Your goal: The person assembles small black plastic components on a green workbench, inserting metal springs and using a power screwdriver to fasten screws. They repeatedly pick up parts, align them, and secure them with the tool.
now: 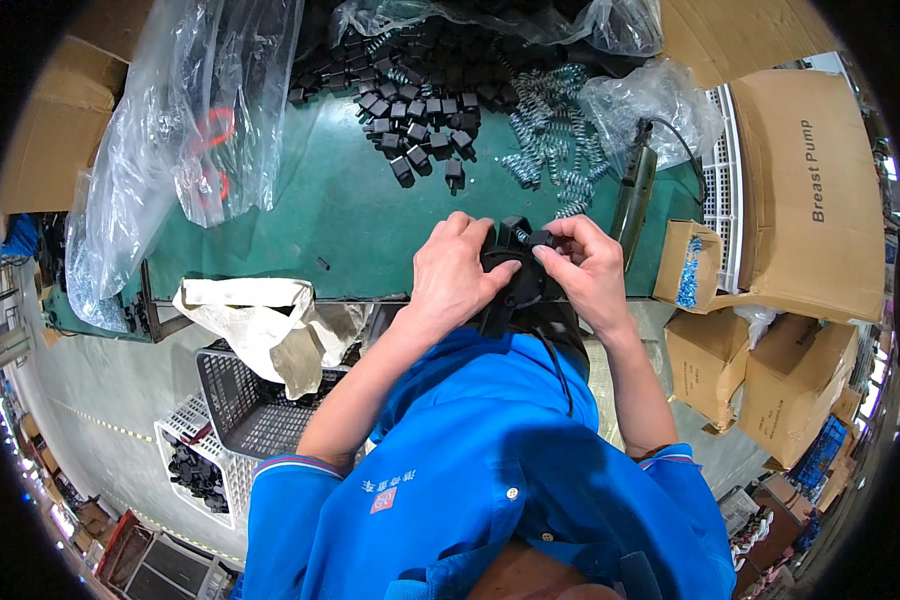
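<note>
At the near edge of the green table (360, 230), a black plastic part (522, 284) sits between my hands. My left hand (455, 270) is wrapped against its left side, thumb pressed on top. Thumb and fingers of my right hand (588, 265) pinch a small black block (540, 239) at the part's upper end. A bit of spring shows just left of that block; how the pieces fit together is partly hidden by my fingers. Beyond my hands lie a heap of black blocks (410, 130) and a pile of metal coil springs (550, 140).
A dark green power screwdriver (634, 195) with a cord lies right of the springs. Cartons (805, 190) stand at the right, one small box (688, 270) holding blue-and-silver pieces. Clear plastic bags (225, 110) hang at left. Below are a grey crate (260, 415) and a white basket (205, 460).
</note>
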Available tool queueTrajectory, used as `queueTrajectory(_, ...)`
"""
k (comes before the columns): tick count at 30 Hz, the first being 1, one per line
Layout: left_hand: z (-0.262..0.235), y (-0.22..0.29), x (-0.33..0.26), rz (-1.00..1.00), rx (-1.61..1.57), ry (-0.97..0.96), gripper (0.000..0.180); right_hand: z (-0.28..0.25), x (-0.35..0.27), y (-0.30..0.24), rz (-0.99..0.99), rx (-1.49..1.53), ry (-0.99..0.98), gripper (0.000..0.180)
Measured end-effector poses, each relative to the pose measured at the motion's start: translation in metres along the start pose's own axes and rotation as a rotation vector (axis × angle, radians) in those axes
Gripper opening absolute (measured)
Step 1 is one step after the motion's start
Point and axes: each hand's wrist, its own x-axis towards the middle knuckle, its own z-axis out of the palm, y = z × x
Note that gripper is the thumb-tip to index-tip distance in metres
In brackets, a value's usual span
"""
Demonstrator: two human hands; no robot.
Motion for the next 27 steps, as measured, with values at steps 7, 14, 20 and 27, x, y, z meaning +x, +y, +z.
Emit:
queueTrajectory(7, 0.001, 0.004, 0.004, -0.119, -0.172, -0.115, 0.051, 0.005, 0.010, 0.002, 0.056, -0.101, 0.074, 0.019)
queueTrajectory(14, 0.002, -0.002, 0.010, -0.156, -0.211, -0.148, 0.053, -0.009, 0.019, 0.006, 0.274, 0.210, -0.042, 0.020)
queueTrajectory(20, 0.003, -0.003, 0.011, -0.162, -0.213, -0.160, 0.054, -0.003, 0.015, 0.019, 0.254, 0.259, -0.002, 0.019)
queueTrajectory(27, 0.014, -0.012, 0.015, -0.271, -0.411, -0.154, 0.061, 0.033, 0.005, 0.013, -0.234, -0.397, 0.240, 0.021)
